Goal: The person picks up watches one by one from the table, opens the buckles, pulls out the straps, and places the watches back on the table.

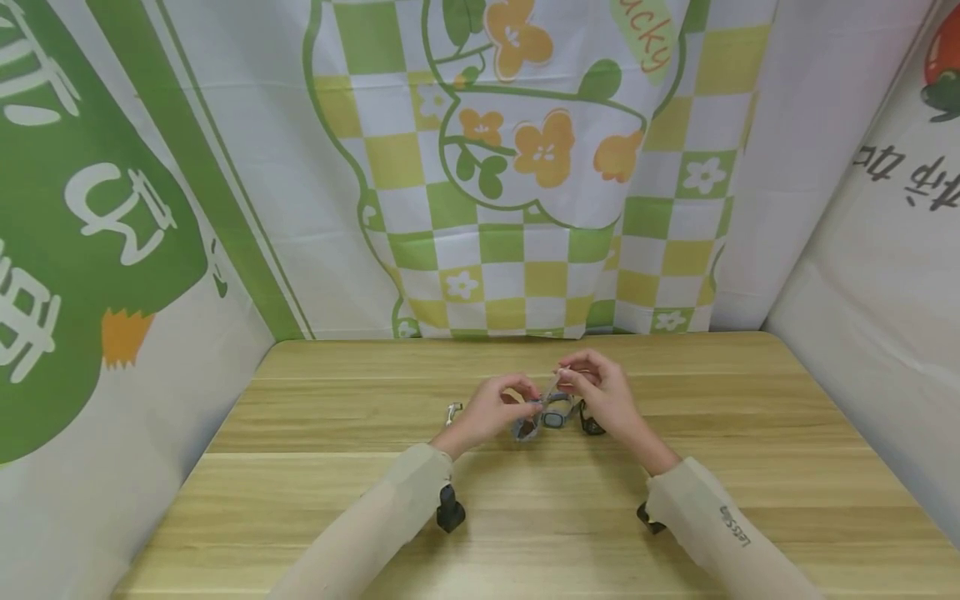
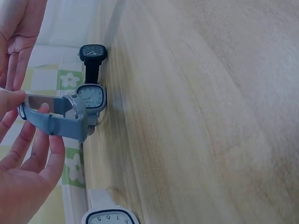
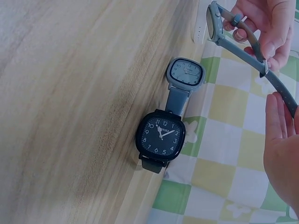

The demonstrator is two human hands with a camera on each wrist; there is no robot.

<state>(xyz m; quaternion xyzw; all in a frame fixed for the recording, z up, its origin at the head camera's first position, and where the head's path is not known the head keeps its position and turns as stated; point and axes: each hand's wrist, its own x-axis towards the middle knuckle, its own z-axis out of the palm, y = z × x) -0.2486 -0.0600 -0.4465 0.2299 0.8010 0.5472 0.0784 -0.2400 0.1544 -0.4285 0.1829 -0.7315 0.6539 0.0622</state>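
Observation:
Both hands are on one blue-grey wristwatch (image 2: pixel 70 126), raised above the table. My left hand (image 1: pixel 491 407) pinches its strap at the buckle (image 3: pixel 264 69), with the watch case hanging to one side. The strap passes through the buckle, and its long tail (image 3: pixel 281 89) runs to my right hand (image 1: pixel 603 396), which pinches the end between thumb and fingers. Just beyond the hands, a second blue-grey watch (image 3: pixel 186 73) lies on the table. Beside it, nearest my right hand, is a black square-faced watch (image 3: pixel 161 136). A white watch (image 2: pixel 110 215) sits left of my left hand.
The wooden table (image 1: pixel 540 533) runs back to a hanging cloth (image 1: pixel 510 275) with green and yellow checks. Printed cloths also cover the left and right sides. A black wrist device (image 1: pixel 450 510) shows at the left sleeve, another (image 1: pixel 651 518) at the right.

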